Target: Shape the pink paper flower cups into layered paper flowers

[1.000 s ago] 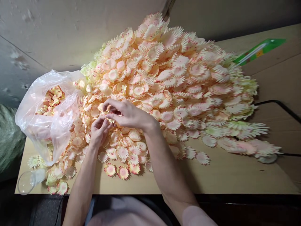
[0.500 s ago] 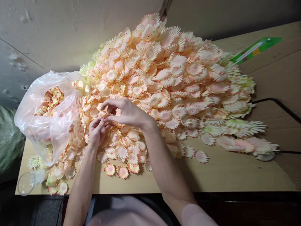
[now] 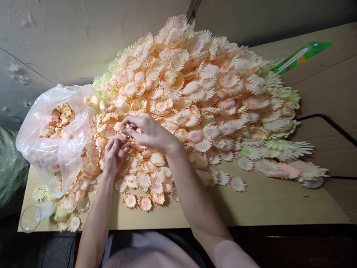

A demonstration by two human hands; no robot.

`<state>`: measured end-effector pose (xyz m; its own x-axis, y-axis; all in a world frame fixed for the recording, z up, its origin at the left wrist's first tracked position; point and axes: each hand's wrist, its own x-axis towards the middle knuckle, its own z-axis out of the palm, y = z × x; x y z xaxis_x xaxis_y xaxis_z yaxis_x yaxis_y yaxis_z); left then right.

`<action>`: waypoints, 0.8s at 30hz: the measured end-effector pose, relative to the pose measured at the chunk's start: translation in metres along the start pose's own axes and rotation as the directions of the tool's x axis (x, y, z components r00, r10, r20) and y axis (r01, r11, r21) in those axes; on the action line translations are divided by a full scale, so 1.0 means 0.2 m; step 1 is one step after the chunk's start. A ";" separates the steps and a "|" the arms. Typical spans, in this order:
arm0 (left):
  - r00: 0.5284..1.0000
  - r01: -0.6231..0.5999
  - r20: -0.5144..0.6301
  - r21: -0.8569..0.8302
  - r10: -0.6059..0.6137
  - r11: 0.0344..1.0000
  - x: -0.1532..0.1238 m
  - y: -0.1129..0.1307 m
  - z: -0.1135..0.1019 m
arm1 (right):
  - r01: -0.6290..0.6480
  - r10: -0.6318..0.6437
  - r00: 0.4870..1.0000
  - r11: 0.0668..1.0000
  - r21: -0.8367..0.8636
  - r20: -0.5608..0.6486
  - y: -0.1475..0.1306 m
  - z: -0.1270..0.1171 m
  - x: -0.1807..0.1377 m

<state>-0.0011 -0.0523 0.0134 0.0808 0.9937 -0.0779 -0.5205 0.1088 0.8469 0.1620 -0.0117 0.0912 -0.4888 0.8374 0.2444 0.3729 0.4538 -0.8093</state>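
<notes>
Beside a flaking wall [image 3: 69, 44], a wood-toned table [image 3: 267, 208] bears a great heap of red-tipped flower-petal discs [image 3: 206, 85]. The left hand [image 3: 114, 154] and right hand [image 3: 147, 130] are close together over it — near the plastic bag [image 3: 33, 123] — fingers curled; whether either grips a disc, I cannot tell.

Heaped closely into one big mound of thin flower pieces [image 3: 197, 96], with the peak at 12 o'clock of the view. Look round, with finely cut edges, cream to pale pink, often red at the tips. Overlap, tilted in different directions. Include greenish, longer-fringed pieces [image 3: 281, 144] at 3 o'clock. Include also three red-edged pieces [image 3: 145, 204], lying face up at 7 o'clock.
</notes>
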 end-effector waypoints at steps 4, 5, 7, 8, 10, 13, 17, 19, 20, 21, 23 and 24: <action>1.000 0.006 0.001 -0.004 -0.006 1.000 0.00 0.01 0.00 | -0.020 0.021 1.000 1.000 0.017 -0.021 0.00 0.00 0.00; 1.000 0.006 0.007 -0.008 -0.006 1.000 0.00 0.01 0.00 | -0.020 0.021 1.000 0.999 0.030 -0.020 0.00 0.01 0.00; 1.000 0.003 0.024 -0.019 -0.003 1.000 0.00 0.00 0.00 | -0.025 0.026 1.000 0.999 0.046 -0.012 0.00 0.01 0.00; 0.999 0.002 0.034 -0.023 -0.001 1.000 0.00 0.00 0.00 | -0.032 0.032 0.999 0.998 0.048 -0.006 0.00 0.01 0.00; 0.999 -0.002 0.047 -0.028 0.004 1.000 0.00 -0.01 -0.01 | -0.047 0.047 0.999 0.998 0.041 0.013 -0.01 0.02 -0.01; 1.000 -0.015 0.014 -0.046 0.015 0.999 0.00 -0.02 -0.02 | -0.057 0.056 0.996 0.998 0.021 0.069 -0.01 0.02 0.00; 0.999 -0.025 -0.048 -0.032 0.024 0.999 0.01 -0.03 -0.02 | -0.054 0.049 0.986 0.998 0.032 0.157 0.00 0.00 0.00; 0.998 -0.029 -0.048 -0.020 0.028 0.999 0.01 -0.04 -0.03 | -0.043 0.036 0.986 0.998 0.040 0.165 0.00 0.00 0.00; 0.998 -0.036 -0.048 -0.021 0.035 0.999 0.01 -0.04 -0.03 | -0.037 0.030 0.987 0.998 0.042 0.160 0.01 0.00 0.00; 0.998 -0.043 -0.049 -0.025 0.042 0.999 0.01 -0.04 -0.03 | -0.029 0.022 0.989 0.999 0.043 0.147 0.01 0.00 0.00; 0.996 -0.058 -0.064 -0.032 0.056 0.998 0.01 -0.03 -0.03 | -0.008 0.004 0.994 0.999 0.037 0.109 0.02 0.00 0.01; 0.995 -0.064 -0.076 -0.033 0.061 0.997 0.01 -0.03 -0.02 | 0.008 -0.010 0.996 0.999 0.031 0.086 0.02 0.01 0.01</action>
<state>-0.0019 -0.0502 0.0058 -0.0162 0.9977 -0.0656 -0.5525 0.0457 0.8322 0.1615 -0.0089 0.0876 -0.5585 0.8035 0.2059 0.3443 0.4504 -0.8238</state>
